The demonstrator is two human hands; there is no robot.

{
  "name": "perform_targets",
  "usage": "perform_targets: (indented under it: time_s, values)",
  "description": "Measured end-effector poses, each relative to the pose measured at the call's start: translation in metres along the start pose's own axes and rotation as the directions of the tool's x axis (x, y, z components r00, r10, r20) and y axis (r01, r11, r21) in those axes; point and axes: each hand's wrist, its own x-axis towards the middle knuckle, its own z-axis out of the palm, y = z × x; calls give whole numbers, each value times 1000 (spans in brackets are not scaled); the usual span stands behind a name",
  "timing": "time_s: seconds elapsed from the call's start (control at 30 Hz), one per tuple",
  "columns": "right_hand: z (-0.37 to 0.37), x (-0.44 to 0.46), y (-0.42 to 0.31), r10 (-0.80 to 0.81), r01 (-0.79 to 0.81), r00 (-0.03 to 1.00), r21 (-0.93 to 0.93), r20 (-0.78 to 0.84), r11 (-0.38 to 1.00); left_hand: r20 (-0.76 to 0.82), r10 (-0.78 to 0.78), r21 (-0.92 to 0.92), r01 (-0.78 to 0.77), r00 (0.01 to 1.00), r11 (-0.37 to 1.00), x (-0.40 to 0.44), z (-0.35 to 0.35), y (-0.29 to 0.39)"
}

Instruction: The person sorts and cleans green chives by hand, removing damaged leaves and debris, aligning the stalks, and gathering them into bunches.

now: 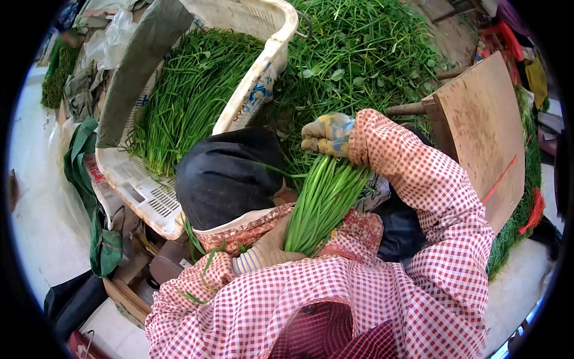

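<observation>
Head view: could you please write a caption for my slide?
Left hand holding a green bunch, right hand at its far end, near a white crate.

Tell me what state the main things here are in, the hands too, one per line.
Left hand: closed around the bundle's lower end
Right hand: at the bundle's upper end; grip unclear
Green bundle: held, stalks gathered lengthwise
White basket: open-topped, holding greens
Basket greens: laid roughly lengthwise
Loose greens: heaped, tangled
Wooden board: tilted, stained
Plastic bag: crumpled
</observation>
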Motion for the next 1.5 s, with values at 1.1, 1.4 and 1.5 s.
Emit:
perform_targets:
  time_s: [1.1,1.4,1.5]
  values:
    - [-145,-168,85,453,118,106,464,-885,878,-65,118,13,-117,991,993,-45,5,16]
    - [3,-101,-11,367,-192,768,358,-525,914,-150,371,91,-361,916,928,-27,5,-23]
    - [9,-87,-2,304,-69,728,376,-614,924,-181,388,110,-373,904,921,-28,14,-15]
